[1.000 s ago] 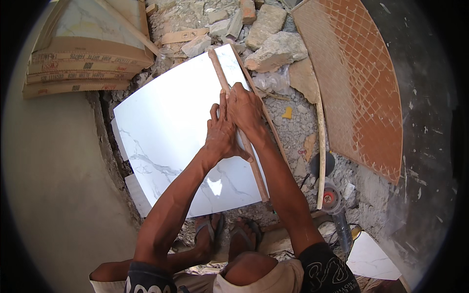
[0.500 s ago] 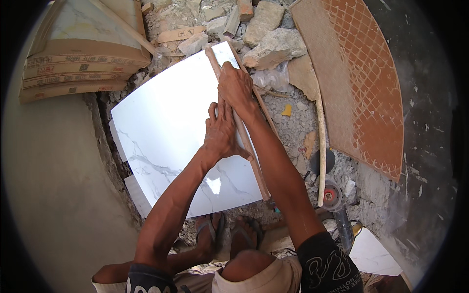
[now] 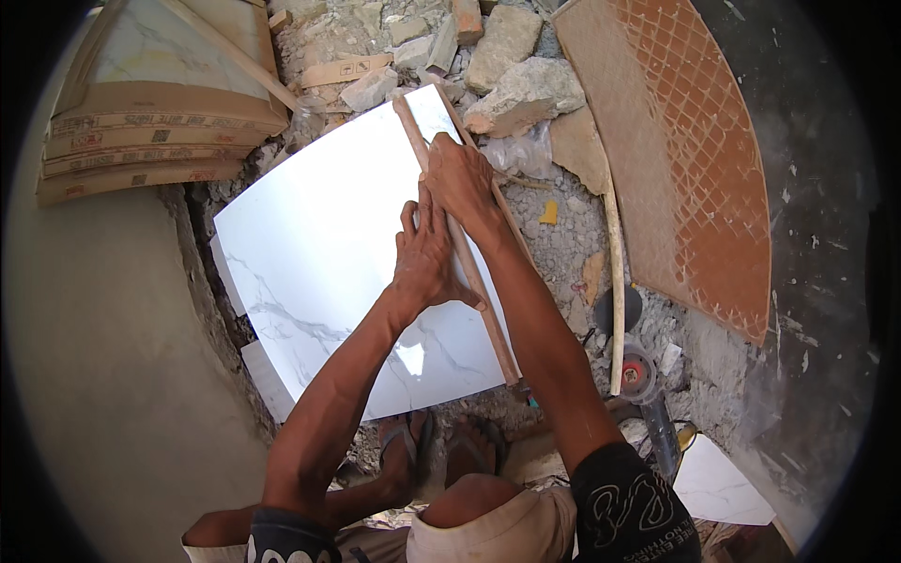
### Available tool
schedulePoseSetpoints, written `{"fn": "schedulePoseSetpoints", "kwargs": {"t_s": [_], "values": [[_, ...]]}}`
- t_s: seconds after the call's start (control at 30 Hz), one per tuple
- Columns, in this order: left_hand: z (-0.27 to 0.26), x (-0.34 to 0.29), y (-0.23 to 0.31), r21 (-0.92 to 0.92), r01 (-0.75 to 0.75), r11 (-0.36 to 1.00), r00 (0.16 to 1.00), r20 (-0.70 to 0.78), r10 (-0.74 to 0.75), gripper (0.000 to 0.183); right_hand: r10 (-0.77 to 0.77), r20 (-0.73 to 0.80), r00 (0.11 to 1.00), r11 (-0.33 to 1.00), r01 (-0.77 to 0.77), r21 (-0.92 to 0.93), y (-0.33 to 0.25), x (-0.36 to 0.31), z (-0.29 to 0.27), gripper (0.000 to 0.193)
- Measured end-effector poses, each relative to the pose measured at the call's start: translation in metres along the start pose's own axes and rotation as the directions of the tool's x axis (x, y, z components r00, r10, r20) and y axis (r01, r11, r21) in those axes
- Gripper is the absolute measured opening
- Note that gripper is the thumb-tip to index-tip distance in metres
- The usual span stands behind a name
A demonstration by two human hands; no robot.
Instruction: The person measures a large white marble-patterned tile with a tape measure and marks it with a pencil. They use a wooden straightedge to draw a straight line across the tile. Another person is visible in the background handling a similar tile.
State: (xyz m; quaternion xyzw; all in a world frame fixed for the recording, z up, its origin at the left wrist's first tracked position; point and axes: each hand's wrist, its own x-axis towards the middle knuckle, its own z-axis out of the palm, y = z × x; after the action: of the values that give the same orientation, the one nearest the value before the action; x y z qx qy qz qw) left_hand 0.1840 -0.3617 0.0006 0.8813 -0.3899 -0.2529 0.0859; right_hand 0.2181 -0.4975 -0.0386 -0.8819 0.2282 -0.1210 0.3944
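A large glossy white tile (image 3: 319,225) with grey veining lies in front of me. Along its right part runs a narrow wooden strip (image 3: 466,253), slanting from far left to near right. My left hand (image 3: 424,255) presses down on the strip, fingers spread, thumb resting lower along it. Just beyond, my right hand (image 3: 457,178) is curled closed beside the strip's right edge, low over the tile. Whatever its fingers hold is hidden under the hand.
Stacked cartons of tiles (image 3: 160,122) stand at far left. Broken stones (image 3: 526,94) lie beyond the tile. To the right are a reddish-brown panel (image 3: 685,169), a pale stick (image 3: 617,291) and an angle grinder (image 3: 648,394). A cut tile piece (image 3: 721,483) rests near right.
My right hand has slid a little nearer to me along the strip. My left hand and the strip stay in place on the tile.
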Motion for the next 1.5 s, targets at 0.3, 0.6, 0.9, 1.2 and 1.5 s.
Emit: {"fn": "schedulePoseSetpoints", "kwargs": {"t_s": [0.3, 0.6, 0.9, 1.2, 1.5], "values": [[0.001, 0.001, 0.000, -0.020, -0.007, 1.000, 1.000, 0.002, 0.007, 0.173, -0.017, -0.050, 0.999, 1.000, 0.017, -0.004, -0.002, 0.017, 0.006, 0.017], [0.012, 0.003, -0.004, 0.002, -0.039, 0.999, 0.994, -0.099, 0.039, 0.178, 0.005, -0.083, 0.997, 1.000, -0.006, -0.006, -0.018, 0.061, 0.015, 0.022], [0.013, 0.004, -0.004, 0.034, -0.038, 0.999, 0.995, -0.088, 0.041, 0.179, -0.013, -0.098, 0.995, 1.000, 0.012, -0.010, -0.010, 0.077, 0.025, 0.023], [0.004, 0.002, -0.002, 0.006, -0.036, 0.999, 0.998, -0.047, 0.036, 0.178, -0.011, 0.078, 0.997, 0.998, 0.016, -0.067, -0.007, -0.007, -0.018, 0.021], [0.006, 0.001, -0.005, 0.086, -0.089, 0.992, 0.996, -0.009, 0.090, 0.163, 0.090, 0.035, 0.995, 0.996, -0.090, -0.007, -0.003, -0.061, -0.018, 0.021]]}}
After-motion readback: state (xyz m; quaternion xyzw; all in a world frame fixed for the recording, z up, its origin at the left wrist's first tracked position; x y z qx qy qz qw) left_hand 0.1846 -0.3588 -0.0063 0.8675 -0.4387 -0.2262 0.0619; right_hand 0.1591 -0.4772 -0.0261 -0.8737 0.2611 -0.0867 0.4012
